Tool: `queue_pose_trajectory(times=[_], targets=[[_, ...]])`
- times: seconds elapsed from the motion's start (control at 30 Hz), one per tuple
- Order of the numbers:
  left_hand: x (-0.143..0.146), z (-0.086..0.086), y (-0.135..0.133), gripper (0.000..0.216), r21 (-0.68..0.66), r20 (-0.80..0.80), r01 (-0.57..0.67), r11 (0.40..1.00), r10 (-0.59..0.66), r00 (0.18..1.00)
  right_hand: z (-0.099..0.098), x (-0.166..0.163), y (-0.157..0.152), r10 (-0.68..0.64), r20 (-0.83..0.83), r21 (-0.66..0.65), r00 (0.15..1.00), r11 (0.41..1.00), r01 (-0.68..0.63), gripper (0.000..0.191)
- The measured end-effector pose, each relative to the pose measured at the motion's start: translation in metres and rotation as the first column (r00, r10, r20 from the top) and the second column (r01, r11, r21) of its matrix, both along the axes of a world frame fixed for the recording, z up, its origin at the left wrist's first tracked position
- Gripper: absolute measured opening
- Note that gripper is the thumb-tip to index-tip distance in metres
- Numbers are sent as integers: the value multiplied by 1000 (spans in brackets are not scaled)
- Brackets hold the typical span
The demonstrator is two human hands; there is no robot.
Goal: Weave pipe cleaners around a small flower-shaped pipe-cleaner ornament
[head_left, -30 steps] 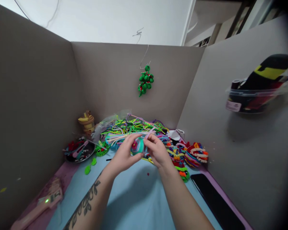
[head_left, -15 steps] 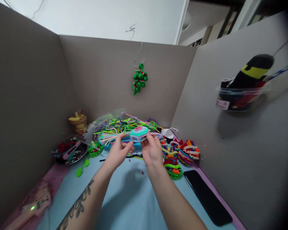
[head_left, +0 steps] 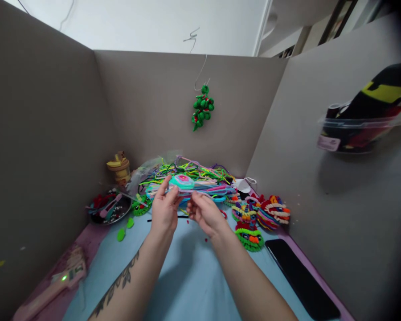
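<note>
A flat round coil of pipe cleaners (head_left: 182, 180), turquoise with a pink centre, is held up in front of me. My left hand (head_left: 165, 207) grips its left side between thumb and fingers. From its lower edge a pale lilac pipe cleaner strand (head_left: 186, 191) runs to the right. My right hand (head_left: 205, 213) pinches that strand with curled fingers, just right of the coil. Behind both hands lies a heap of loose pipe cleaners (head_left: 200, 171) in green, yellow, pink and blue.
Left are a dish (head_left: 112, 218) of small parts, green leaf pieces (head_left: 121, 234) and a pink glue gun (head_left: 58, 283) with a green light. Right are several finished pipe cleaner figures (head_left: 249, 236) and a black phone (head_left: 300, 278). A green ornament (head_left: 203, 109) hangs on the back panel.
The coil has passed from my right hand to my left and shifted left. My right hand has come down and now pinches the strand. The view has turned slightly left.
</note>
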State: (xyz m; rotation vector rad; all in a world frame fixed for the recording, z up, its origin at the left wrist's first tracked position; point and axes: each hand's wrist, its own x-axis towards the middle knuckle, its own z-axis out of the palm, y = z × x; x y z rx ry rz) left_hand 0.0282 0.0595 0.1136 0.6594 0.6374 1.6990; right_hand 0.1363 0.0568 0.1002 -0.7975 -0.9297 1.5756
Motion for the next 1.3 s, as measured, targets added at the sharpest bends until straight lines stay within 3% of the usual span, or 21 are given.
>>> queue_pose_trajectory(times=[0.07,0.13,0.17,0.23,0.3,0.33,0.4,0.53,0.7,0.87,1.1,1.3], targets=[[-1,1,0,61,-3,-8,-47,999,47,999,4,2,-6,72,235,134,969,985,-106,41],[-1,1,1,61,-16,-25,-77,997,76,997,10,3,-14,-102,409,337,907,940,-46,38],[-1,0,1,61,-19,-37,-85,996,85,996,12,3,-18,-262,440,449,859,892,42,34],[0,-1,1,61,-11,-64,-97,995,96,993,16,3,-26,-558,426,652,712,735,186,23],[3,-3,0,59,16,-88,-100,995,101,991,17,3,-28,-723,388,779,572,589,216,10],[4,-4,-1,59,31,-100,-98,995,101,990,17,4,-27,-756,385,809,530,553,201,7],[7,-6,-4,58,51,-124,-85,995,91,988,15,5,-24,-757,424,812,498,561,161,7],[13,-3,-10,65,77,-139,-45,996,56,989,11,9,-16,-711,466,763,527,624,167,8],[17,-1,-14,85,77,-107,-25,997,34,994,15,12,-16,-722,398,783,566,589,200,9],[21,-4,-13,88,55,-76,-6,998,10,997,17,13,-15,-762,332,789,556,548,280,8],[24,-2,-16,88,49,-70,17,999,-14,997,15,13,-13,-715,324,749,619,594,295,9],[24,-6,-15,88,79,-134,-13,997,24,991,15,16,-11,-737,351,797,578,559,228,9]])
